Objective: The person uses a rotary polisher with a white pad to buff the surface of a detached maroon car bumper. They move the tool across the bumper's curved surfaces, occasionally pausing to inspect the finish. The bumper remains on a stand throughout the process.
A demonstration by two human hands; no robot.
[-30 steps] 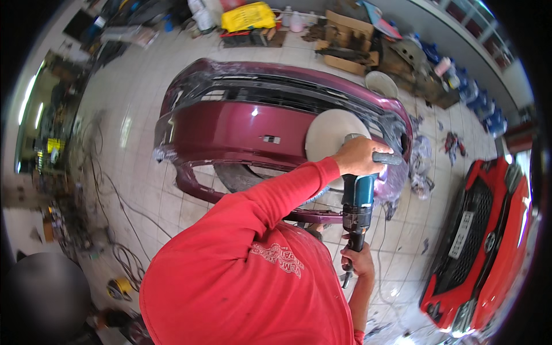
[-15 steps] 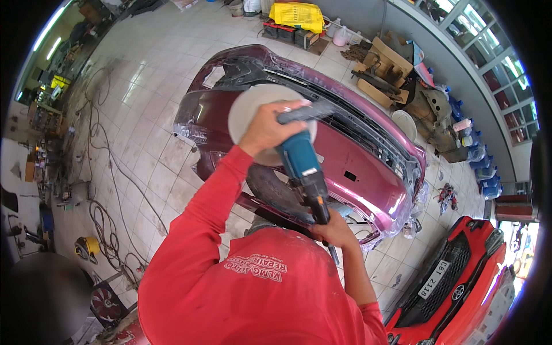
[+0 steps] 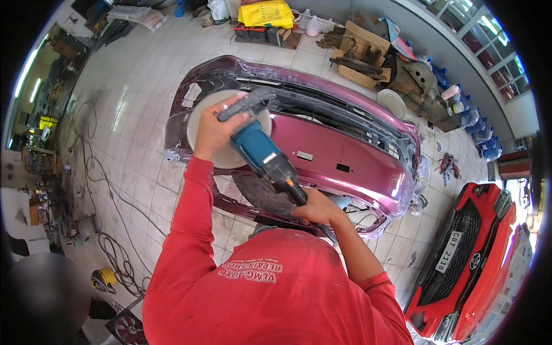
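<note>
A blue and black power polisher (image 3: 256, 145) lies slantwise over a maroon car bumper (image 3: 368, 155), with its round white pad (image 3: 198, 129) over the bumper's left part. My left hand (image 3: 215, 127) is closed around the black front handle beside the pad. Around the rear grip, lower and to the right, my right hand (image 3: 318, 207) is wrapped. The pad hides much of the bumper under it; I cannot tell whether they touch. Clear plastic film (image 3: 397, 204) clings to the bumper's right end.
A red bumper with a black grille (image 3: 457, 247) stands at the lower right. Cables (image 3: 109, 195) trail over the tiled floor (image 3: 135, 118) on the left, near a yellow reel-like thing (image 3: 103, 280). Blue water bottles (image 3: 483, 135) and a cardboard box (image 3: 362, 46) line the far right wall.
Both hands and the polisher have moved left along the bumper, and the tool has turned so its rear end points more to the right. My view has shifted a little. Both grips stay closed.
</note>
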